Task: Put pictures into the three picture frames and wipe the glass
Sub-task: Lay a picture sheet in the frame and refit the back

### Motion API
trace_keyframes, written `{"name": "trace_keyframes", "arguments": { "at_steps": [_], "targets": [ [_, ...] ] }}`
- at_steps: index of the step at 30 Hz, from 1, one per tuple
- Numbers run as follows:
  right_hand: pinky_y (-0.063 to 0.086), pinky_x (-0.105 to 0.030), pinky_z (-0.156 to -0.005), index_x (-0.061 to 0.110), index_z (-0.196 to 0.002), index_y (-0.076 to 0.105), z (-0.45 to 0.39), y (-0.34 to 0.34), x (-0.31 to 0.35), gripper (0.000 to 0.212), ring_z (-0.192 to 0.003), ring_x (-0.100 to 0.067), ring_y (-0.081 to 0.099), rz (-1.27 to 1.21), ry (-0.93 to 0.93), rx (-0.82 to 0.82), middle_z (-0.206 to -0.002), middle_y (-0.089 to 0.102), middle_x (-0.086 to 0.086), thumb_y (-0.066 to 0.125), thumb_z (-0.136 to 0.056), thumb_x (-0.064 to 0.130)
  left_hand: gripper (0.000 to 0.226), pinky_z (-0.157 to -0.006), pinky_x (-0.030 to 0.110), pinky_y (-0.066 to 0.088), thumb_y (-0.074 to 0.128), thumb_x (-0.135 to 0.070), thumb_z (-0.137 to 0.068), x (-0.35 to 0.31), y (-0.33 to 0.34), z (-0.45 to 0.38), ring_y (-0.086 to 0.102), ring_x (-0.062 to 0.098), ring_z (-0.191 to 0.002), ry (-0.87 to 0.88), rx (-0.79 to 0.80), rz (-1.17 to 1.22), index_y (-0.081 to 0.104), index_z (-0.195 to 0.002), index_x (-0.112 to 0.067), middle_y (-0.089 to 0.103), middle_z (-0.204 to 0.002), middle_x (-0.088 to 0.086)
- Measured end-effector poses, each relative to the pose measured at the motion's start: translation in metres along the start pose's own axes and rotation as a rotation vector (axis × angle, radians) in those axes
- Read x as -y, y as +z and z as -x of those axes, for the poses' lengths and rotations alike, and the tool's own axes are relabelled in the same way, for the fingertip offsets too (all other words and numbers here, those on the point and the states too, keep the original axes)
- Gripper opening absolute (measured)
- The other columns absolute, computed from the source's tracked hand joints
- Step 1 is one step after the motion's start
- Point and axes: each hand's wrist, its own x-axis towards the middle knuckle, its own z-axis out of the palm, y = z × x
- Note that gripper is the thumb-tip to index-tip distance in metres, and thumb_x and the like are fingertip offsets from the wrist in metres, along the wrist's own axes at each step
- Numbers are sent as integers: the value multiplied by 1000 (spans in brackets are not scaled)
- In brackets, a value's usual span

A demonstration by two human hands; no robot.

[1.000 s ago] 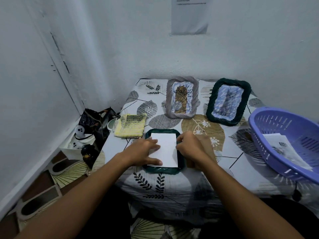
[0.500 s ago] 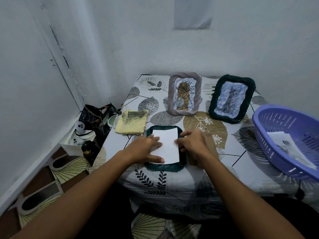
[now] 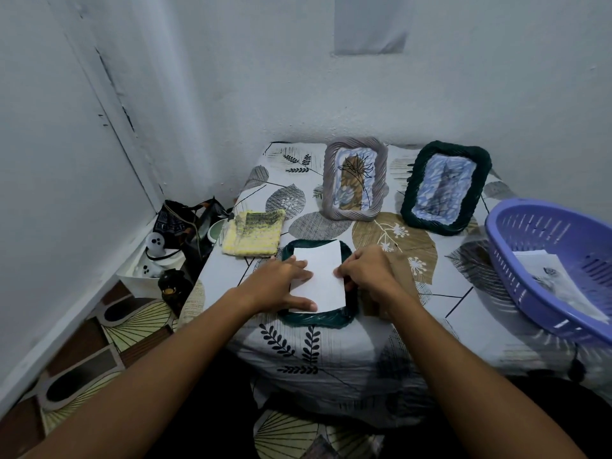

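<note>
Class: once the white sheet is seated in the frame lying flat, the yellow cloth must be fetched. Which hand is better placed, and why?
Left. The left hand lies flat on the white sheet, nearest the yellow cloth; the right hand pinches the sheet's far edge.

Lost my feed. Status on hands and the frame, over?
Left hand flat on white sheet, over face-down dark green frame. Right hand pinching the sheet's right edge. Nothing in the way.
</note>
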Motion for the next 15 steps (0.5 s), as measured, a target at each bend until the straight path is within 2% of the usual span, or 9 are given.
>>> {"name": "trace_keyframes", "arguments": {
  "at_steps": [4,9,12,15],
  "targets": [
    [59,-37,-67,8,-68,70,0,4,-3,11,-61,-21,69,138,-51,-77,-57,69,-6,74,-77,15,81,-114,36,17,65,-62,-77,-1,-1,0,20,16,-146,3,1,-5,44,-143,-21,27,-157,1],
    [58,-38,-63,12,-65,68,1,9,-3,12,-65,-24,66,284,-111,-146,-64,67,-4,67,-77,14,81,-114,37,21,67,-62,-75,-2,-3,1,24,18,-144,5,-13,13,47,-141,-19,31,-155,3],
    [55,-34,-62,10,-67,70,0,8,-2,12,-69,-25,65,269,-117,-131,-68,67,-6,66,-76,14,81,-114,38,23,68,-62,-74,-2,-2,1,26,19,-144,3,-15,21,48,-140,-19,32,-155,3],
    [48,-30,-59,4,-72,71,-1,5,-2,12,-65,-23,63,163,-70,-59,-69,68,-9,73,-76,15,80,-114,38,24,68,-61,-74,-2,-2,2,25,19,-144,6,-11,21,49,-139,-19,32,-155,4]
  ]
}}
